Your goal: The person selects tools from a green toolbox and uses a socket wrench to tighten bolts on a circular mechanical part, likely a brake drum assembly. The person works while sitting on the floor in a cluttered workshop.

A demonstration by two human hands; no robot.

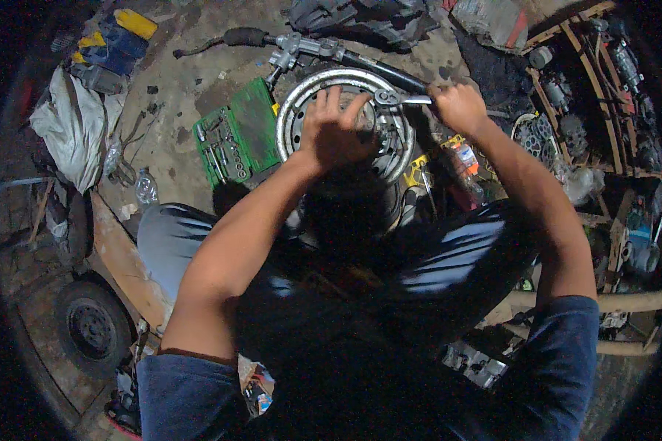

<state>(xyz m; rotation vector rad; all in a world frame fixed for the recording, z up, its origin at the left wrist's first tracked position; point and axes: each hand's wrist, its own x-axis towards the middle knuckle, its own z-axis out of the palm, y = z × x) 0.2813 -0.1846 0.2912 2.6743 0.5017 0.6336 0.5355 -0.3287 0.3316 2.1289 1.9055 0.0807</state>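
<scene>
Between my bent knees a white steel wheel rim [290, 110] lies flat on the floor, with a metal part [385, 140] inside it that I see only partly. My left hand [337, 126] rests over the middle of the rim, fingers spread, and hides much of what is beneath it. At the rim's upper right, a ratchet wrench [391, 98] has its head over the part inside. My right hand [457, 108] is closed around the wrench's handle end. Whether the ratchet sits on a fastener I cannot tell.
Left of the rim lies an open green socket case [254, 128]. Behind it a long metal shaft assembly [312, 47] stretches across the floor. A plastic bottle [146, 185] and a tyre [92, 325] lie left. Wooden shelving [594, 95] with metal parts stands right.
</scene>
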